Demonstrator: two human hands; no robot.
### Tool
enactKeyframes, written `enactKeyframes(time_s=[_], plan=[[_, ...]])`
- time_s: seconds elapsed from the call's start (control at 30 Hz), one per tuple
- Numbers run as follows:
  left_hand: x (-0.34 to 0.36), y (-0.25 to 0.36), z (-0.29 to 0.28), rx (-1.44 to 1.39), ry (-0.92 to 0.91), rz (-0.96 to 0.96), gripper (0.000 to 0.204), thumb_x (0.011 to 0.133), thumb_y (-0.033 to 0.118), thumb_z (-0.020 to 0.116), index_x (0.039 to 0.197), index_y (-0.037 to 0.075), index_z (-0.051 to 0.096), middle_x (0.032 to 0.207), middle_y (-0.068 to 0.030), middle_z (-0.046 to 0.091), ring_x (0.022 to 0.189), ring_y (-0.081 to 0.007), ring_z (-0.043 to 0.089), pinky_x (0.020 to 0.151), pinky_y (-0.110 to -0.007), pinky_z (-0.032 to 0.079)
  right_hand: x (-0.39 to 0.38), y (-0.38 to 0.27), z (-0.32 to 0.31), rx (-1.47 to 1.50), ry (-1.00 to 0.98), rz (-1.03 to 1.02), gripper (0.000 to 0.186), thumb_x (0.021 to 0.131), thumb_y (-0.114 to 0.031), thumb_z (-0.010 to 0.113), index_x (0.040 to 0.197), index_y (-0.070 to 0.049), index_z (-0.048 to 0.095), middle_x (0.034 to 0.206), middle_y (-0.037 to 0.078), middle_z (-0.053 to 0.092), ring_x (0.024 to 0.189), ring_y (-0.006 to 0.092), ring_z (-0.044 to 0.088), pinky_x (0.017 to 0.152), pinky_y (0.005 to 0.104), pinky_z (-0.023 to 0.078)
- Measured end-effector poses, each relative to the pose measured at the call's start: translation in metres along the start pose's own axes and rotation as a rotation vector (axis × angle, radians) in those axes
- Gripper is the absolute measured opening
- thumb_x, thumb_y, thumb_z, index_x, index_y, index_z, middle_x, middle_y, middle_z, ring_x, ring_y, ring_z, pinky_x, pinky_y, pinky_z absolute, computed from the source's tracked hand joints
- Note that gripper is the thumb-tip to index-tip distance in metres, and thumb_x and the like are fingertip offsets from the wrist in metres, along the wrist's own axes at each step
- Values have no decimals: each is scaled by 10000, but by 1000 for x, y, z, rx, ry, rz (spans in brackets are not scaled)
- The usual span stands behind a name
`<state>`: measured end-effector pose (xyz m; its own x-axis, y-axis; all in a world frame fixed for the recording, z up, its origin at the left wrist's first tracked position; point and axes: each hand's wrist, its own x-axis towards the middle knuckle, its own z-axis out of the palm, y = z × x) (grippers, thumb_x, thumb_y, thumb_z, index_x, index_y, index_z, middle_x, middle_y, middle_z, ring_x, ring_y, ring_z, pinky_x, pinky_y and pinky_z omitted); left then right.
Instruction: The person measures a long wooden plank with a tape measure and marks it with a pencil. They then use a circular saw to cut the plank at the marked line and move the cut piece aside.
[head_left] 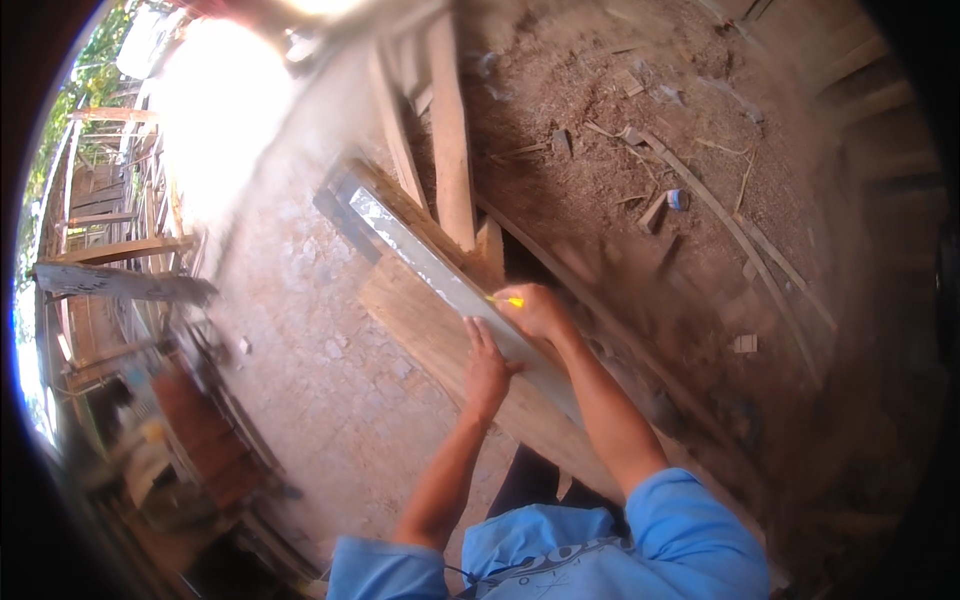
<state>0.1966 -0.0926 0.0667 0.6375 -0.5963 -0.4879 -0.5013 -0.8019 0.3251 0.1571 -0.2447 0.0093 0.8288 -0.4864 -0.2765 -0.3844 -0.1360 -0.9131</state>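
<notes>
Blue shirt foremost, the right hand holds a yellow tool

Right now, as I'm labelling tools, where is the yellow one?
In the head view, the yellow tool is just right of centre, in the right hand, beside the long grey bar.

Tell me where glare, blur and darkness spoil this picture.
In the head view, glare bleaches the upper left white; in the same view, the reddish-brown panel looks soft and dim, the round fisheye edge falls to black, while the grey bar and left hand look comparatively clear.
</notes>
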Motion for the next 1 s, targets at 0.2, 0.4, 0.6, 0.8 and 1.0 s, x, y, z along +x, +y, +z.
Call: enactKeyframes(time_s=[0.2,0.4,0.6,0.8,1.0], plan=[[0,2,-1,12,-38,-30,1265,598,374,903,1491,-111,150,1576,-314,97,1225,-448,527,942,-430,502,-70,7,-25,-11,-62,130,348,865,-321,616,1124,-112,717,851,175,715,783,329,699,753,411,537],[-2,3,-1,18,-34,-27,1275,593,396,899,1492,-107,148,1577,-308,105,1231,-438,525,941,-430,504,-157,5,-59,-64,-49,250,328,870,-309,617,1126,-131,716,934,190,709,861,341,690,777,413,532],[-1,-2,5,57,7,29,1240,639,361,887,1502,-92,121,1589,-290,81,1163,-387,598,853,-409,544,-243,12,-90,-124,-77,381,323,875,-307,620,1133,-138,714,995,191,703,919,346,682,807,418,526],[2,-7,11,123,-3,56,1272,640,442,868,1505,-94,104,1584,-300,79,1255,-382,536,898,-404,546,-337,36,-109,-16,34,486,301,885,-284,636,1143,-151,716,985,175,716,897,338,690,789,395,523],[4,-12,16,136,-12,87,1264,635,467,874,1481,-133,152,1564,-347,73,1359,-449,389,1046,-415,460,-436,58,-135,60,83,660,313,890,-277,651,1151,-115,711,1012,168,723,887,263,698,804,354,510]])
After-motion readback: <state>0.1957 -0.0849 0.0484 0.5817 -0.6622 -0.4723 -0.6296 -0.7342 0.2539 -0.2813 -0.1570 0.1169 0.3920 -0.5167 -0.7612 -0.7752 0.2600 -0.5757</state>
